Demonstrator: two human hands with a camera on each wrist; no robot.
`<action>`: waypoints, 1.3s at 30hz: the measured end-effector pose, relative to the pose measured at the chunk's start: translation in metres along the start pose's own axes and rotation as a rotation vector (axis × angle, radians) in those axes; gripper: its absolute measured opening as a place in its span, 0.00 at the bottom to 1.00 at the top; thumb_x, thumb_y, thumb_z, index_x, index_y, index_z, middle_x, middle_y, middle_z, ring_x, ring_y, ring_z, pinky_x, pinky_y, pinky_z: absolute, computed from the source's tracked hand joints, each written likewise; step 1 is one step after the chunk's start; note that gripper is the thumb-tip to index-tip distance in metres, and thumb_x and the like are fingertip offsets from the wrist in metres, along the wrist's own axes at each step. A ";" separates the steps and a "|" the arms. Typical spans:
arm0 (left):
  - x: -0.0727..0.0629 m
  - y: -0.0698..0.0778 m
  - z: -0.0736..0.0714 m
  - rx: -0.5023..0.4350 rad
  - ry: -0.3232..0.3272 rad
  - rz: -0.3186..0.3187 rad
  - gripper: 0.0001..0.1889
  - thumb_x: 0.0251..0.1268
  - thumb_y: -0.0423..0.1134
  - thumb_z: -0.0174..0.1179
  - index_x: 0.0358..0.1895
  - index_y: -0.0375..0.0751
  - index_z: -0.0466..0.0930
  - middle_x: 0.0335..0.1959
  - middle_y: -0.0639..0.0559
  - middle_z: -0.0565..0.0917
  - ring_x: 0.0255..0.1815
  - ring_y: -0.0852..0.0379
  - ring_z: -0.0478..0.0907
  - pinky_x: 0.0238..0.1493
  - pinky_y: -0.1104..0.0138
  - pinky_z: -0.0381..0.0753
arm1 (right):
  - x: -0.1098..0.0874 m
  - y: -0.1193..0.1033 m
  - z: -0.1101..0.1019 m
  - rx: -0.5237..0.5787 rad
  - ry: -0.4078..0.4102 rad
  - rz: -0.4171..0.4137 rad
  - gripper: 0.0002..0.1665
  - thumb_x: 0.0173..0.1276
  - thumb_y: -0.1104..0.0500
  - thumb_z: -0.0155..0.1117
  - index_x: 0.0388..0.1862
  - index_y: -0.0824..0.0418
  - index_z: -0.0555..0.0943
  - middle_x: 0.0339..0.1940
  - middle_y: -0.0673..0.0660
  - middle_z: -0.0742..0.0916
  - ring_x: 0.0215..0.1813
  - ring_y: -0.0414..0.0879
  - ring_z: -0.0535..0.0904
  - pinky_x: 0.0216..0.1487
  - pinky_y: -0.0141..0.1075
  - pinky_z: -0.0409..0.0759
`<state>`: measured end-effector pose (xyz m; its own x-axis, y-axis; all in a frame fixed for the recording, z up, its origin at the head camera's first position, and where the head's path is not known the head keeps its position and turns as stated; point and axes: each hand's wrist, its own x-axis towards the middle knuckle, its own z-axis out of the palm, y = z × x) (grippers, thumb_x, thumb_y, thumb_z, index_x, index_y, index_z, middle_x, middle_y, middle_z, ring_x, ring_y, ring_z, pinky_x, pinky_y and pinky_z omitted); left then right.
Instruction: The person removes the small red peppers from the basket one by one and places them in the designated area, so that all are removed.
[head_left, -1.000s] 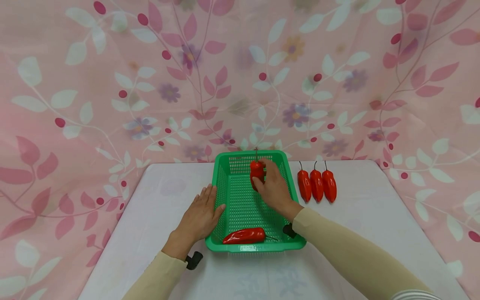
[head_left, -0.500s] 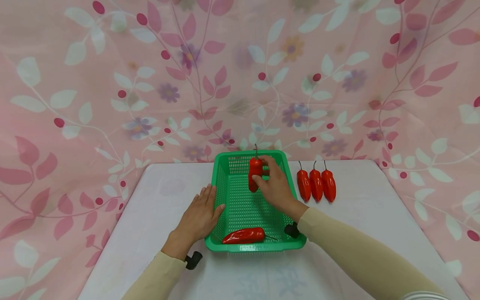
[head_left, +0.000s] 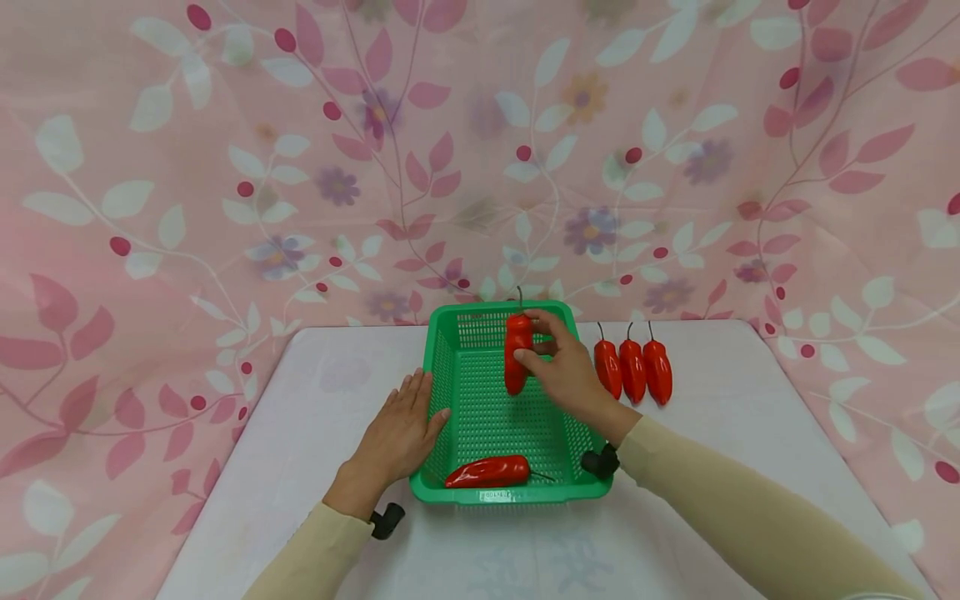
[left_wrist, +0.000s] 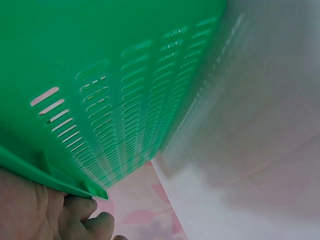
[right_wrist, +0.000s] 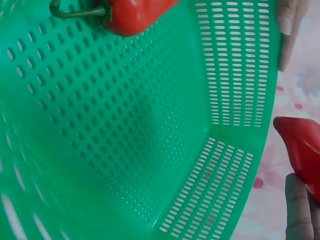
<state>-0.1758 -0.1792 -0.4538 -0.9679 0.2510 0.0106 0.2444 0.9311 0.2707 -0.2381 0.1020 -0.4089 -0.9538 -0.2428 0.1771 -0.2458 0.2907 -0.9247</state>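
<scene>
Pepper (head_left: 517, 375), glossy red, long and tapered with a thin dark stem, is being pinched in the grip of the right hand (head_left: 567, 367). The thumb is pressing on its near side, the fingers are bending round its upper right side, and the lower end is projecting free below the thumb. It is pointing stem up and tip down, nearly upright, over the inside of a green rectangular plastic basket (head_left: 555, 496) with slotted walls and a perforated floor, nearer the far wall than the near one. In the right wrist view its dark tip is showing beyond the basket's rim, just beside the fingers. The left hand (head_left: 401, 429) is holding no pepper; its grip is released, with the fingers lying straight along the left rim and the thumb reaching over it to the inside. A second glossy red pepper (head_left: 491, 472) is lying on its side along the near wall in the basket, well apart from the right grip, its stem pointing right. Three more red peppers (head_left: 633, 375) are lying side by side to the basket's right on a white-covered worktop (head_left: 352, 362), stems pointing away, before a pink floral cloth (head_left: 450, 196).
</scene>
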 end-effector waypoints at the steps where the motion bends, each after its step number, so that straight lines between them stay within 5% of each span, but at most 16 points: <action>1: 0.000 0.000 0.000 -0.001 0.000 -0.001 0.41 0.85 0.56 0.48 0.84 0.29 0.49 0.85 0.32 0.55 0.86 0.34 0.52 0.84 0.42 0.56 | 0.000 0.000 -0.002 0.013 0.002 0.002 0.36 0.78 0.58 0.68 0.79 0.45 0.66 0.71 0.60 0.78 0.63 0.59 0.83 0.52 0.49 0.91; 13: -0.001 -0.001 0.002 -0.002 0.002 -0.006 0.41 0.85 0.56 0.49 0.84 0.29 0.50 0.85 0.33 0.55 0.86 0.34 0.52 0.84 0.42 0.56 | -0.001 0.000 -0.025 0.143 0.007 0.031 0.36 0.78 0.65 0.65 0.81 0.53 0.66 0.71 0.66 0.76 0.62 0.63 0.84 0.50 0.54 0.90; 27: -0.001 0.000 0.002 -0.005 0.007 -0.002 0.41 0.85 0.56 0.49 0.84 0.29 0.50 0.85 0.33 0.55 0.86 0.34 0.53 0.83 0.42 0.57 | -0.007 0.007 -0.067 0.067 0.063 0.044 0.38 0.79 0.62 0.64 0.83 0.49 0.64 0.72 0.65 0.76 0.62 0.61 0.81 0.48 0.38 0.91; 39: -0.001 0.000 0.002 -0.007 0.016 0.001 0.41 0.85 0.55 0.50 0.84 0.29 0.51 0.85 0.33 0.56 0.86 0.34 0.53 0.83 0.42 0.57 | -0.012 0.024 -0.099 -0.020 0.085 0.090 0.39 0.80 0.59 0.64 0.85 0.48 0.61 0.74 0.65 0.75 0.66 0.63 0.81 0.52 0.40 0.90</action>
<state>-0.1748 -0.1791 -0.4556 -0.9685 0.2476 0.0267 0.2451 0.9289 0.2775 -0.2499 0.2037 -0.4002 -0.9831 -0.1359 0.1227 -0.1613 0.3261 -0.9315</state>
